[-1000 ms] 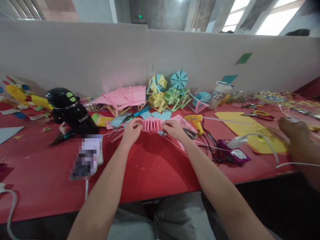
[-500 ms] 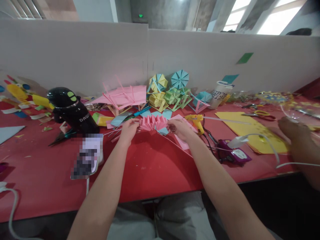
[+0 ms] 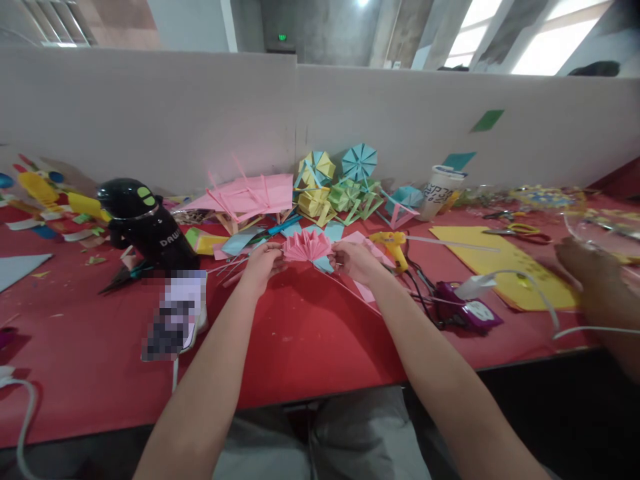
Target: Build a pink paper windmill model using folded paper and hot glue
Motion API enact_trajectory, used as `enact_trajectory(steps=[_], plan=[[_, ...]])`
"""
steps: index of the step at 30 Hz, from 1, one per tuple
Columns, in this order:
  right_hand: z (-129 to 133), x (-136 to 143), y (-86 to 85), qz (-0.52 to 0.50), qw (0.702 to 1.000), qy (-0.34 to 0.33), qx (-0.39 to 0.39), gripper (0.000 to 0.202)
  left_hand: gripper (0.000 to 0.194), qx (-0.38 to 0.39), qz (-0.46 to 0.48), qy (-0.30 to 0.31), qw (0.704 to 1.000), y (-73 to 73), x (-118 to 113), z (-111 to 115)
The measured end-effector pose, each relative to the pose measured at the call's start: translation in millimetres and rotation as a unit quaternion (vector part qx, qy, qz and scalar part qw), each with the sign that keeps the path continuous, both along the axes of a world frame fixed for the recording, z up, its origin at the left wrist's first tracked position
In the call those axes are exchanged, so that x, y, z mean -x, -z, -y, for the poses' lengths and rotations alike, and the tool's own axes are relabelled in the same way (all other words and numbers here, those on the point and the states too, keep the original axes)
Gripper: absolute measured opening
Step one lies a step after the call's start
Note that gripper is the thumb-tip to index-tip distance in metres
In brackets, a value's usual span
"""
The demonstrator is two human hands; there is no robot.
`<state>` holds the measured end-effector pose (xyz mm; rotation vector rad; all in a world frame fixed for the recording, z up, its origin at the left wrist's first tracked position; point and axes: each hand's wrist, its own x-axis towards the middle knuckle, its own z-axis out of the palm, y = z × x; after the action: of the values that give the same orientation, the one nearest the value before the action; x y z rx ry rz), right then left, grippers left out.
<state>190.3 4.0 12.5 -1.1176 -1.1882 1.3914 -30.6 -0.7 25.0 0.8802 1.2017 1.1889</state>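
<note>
A pleated pink paper (image 3: 307, 245) is fanned out between my two hands, just above the red tabletop. My left hand (image 3: 264, 261) is closed on its left end, the fingertips pinching the folds. The right end is pinched by my right hand (image 3: 353, 260). The pleats draw together at the bottom middle and spread at the top. Blue paper pieces (image 3: 334, 231) lie behind the fan. A yellow glue gun (image 3: 393, 248) rests just right of my right hand, beside a pink paper sheet (image 3: 367, 292).
Folded paper wheels (image 3: 359, 162) and a pink paper model (image 3: 255, 195) stand along the partition. A black bottle (image 3: 150, 227) and a phone (image 3: 175, 313) are at left. Yellow sheets (image 3: 480, 257), scissors (image 3: 520, 231), a purple power strip (image 3: 467, 307) and another person's hand (image 3: 580, 263) are at right.
The pink pleated paper has gone from a nearly straight strip to a rounded fan, its lower folds gathered. My hands have turned slightly and stay on its ends.
</note>
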Motion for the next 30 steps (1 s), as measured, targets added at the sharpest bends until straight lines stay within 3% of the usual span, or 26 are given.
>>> enact_trajectory(steps=[3,9,17,21,25,30], plan=[[1.4,2.7,2.1,-0.006,1.000,0.007,0.011,0.020,0.017,-0.007,-0.012,0.002,1.000,1.3,-2.7,0.4],[1.0,8.9,6.0,0.070,0.997,0.003,-0.045,0.022,0.013,-0.026,-0.030,0.015,0.999,6.5,-7.0,-0.5],[9.4,21.6,4.7,0.177,0.974,-0.037,-0.139,0.017,0.023,-0.102,-0.087,0.117,0.984,13.5,-15.1,3.9],[10.7,22.1,4.7,0.184,0.966,-0.070,-0.170,0.020,0.032,-0.200,-0.151,0.166,0.954,16.6,-13.0,3.1],[10.3,21.0,6.4,0.194,0.955,-0.092,-0.204,0.018,0.045,-0.290,-0.253,0.138,0.912,21.2,-10.6,4.4],[12.7,20.5,6.6,0.230,0.935,-0.120,-0.241,0.018,0.034,-0.352,-0.325,0.113,0.870,25.8,-9.6,4.0]])
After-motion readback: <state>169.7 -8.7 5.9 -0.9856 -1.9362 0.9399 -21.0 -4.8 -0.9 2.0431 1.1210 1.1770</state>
